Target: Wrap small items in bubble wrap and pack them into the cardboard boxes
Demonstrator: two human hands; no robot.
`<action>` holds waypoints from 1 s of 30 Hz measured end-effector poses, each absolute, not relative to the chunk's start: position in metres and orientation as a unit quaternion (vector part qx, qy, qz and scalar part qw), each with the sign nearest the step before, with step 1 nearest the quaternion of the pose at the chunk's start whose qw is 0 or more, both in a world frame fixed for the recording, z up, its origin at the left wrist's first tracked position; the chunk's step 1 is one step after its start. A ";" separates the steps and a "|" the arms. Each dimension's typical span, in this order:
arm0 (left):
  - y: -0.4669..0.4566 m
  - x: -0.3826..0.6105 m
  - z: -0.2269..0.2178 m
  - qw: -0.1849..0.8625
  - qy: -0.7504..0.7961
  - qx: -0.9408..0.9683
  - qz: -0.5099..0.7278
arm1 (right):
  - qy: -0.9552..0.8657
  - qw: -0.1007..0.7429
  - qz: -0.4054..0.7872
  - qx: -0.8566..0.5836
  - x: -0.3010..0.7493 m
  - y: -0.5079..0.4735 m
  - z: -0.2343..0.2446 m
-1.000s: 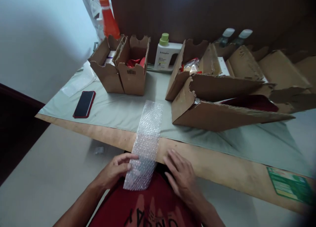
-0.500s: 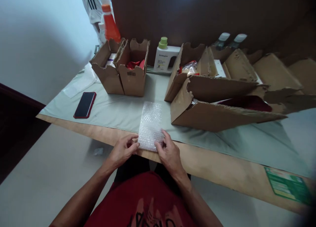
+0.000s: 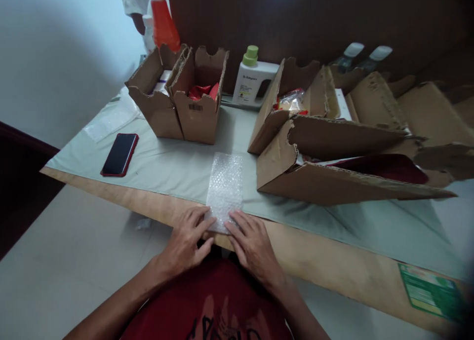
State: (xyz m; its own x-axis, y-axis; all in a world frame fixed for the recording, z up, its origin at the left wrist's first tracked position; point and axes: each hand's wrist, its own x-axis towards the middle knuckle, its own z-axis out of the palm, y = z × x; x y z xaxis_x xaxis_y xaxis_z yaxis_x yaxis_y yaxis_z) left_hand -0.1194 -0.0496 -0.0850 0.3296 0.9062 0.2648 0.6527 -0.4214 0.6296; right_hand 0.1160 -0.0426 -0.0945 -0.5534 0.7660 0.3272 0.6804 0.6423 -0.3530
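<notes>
A flat piece of bubble wrap (image 3: pixel 225 184) lies lengthwise on the table, its near end at the wooden front edge. My left hand (image 3: pixel 188 234) rests on its near left corner, fingers stretched out and the thumb apart, off the wrap. On the near right part lies my right hand (image 3: pixel 254 241), its fingers extended over the plastic and its thumb lower down. Neither hand is closed round the wrap. Whether anything is inside the wrap I cannot tell.
A phone (image 3: pixel 119 155) lies to the left. Behind stand cardboard boxes (image 3: pixel 196 120), a white bottle with a green cap (image 3: pixel 252 81) and an orange bottle (image 3: pixel 164 24). A long cardboard box (image 3: pixel 333 182) is close on the right. A green card (image 3: pixel 429 288) lies at the front right edge.
My fingers have gone from holding the wrap's near sides to lying stretched over its near end. Both hands sit slightly closer to me. The camera view has shifted a little.
</notes>
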 end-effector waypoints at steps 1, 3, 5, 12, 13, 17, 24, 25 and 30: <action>-0.050 -0.119 -0.087 0.207 0.484 0.799 0.292 | -0.876 0.235 0.105 -0.409 0.115 -0.039 -0.097; -0.049 -0.118 -0.090 0.214 0.476 0.805 0.283 | -0.861 0.260 0.146 -0.411 0.113 -0.033 -0.100; -0.047 -0.119 -0.090 0.243 0.480 0.791 0.290 | -0.835 0.287 0.201 -0.425 0.114 -0.029 -0.097; -0.033 -0.113 -0.086 0.337 0.603 0.662 0.291 | -0.783 0.365 0.090 -0.495 0.118 -0.036 -0.080; -0.030 -0.111 -0.088 0.337 0.613 0.652 0.292 | -0.798 0.357 0.069 -0.480 0.118 -0.037 -0.080; -0.025 -0.107 -0.093 0.276 0.628 0.665 0.296 | -0.862 0.276 0.066 -0.420 0.112 -0.032 -0.088; -0.042 -0.120 -0.086 0.191 0.497 0.782 0.325 | -0.839 0.277 0.177 -0.434 0.108 -0.020 -0.085; -0.041 -0.121 -0.085 0.197 0.486 0.790 0.319 | -0.830 0.276 0.195 -0.444 0.109 -0.020 -0.083; -0.015 -0.117 -0.089 0.198 0.512 0.780 0.301 | -0.814 0.301 0.097 -0.487 0.109 -0.024 -0.079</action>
